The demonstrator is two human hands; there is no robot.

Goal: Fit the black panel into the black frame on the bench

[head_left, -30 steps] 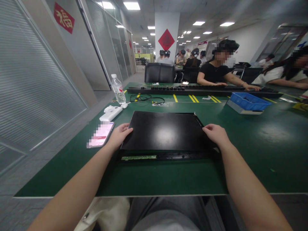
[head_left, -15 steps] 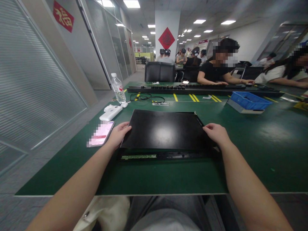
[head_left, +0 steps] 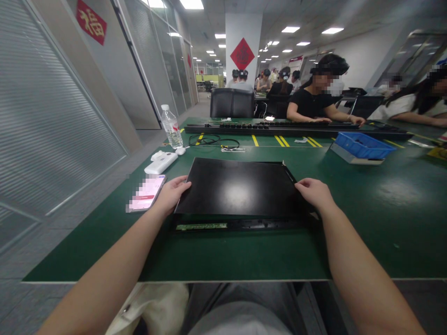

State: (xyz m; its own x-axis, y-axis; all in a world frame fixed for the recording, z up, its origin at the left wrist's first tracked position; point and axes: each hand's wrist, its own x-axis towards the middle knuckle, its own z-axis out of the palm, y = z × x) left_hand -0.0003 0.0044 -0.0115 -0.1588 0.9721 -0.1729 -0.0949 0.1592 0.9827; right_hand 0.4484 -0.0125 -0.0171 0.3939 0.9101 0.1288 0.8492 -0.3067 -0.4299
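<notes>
A glossy black display panel lies tilted over a shallow black frame on the green table. Its near edge sits above the frame's near strip, where a narrow green circuit board shows. My left hand is closed on the panel's left edge, thumb on top and fingers underneath. At the right edge, my right hand pinches the panel between thumb and fingers, close to the frame's right side. The fingertips under the panel are hidden, as is most of the frame's inside.
Left of the panel lie a phone, a white device and a water bottle. A black cable and a long black bar lie farther back. A blue bin stands right; a co-worker sits beyond.
My hands and the panel stay almost still. The co-worker's hand across the table has shifted slightly along the long black bar.
</notes>
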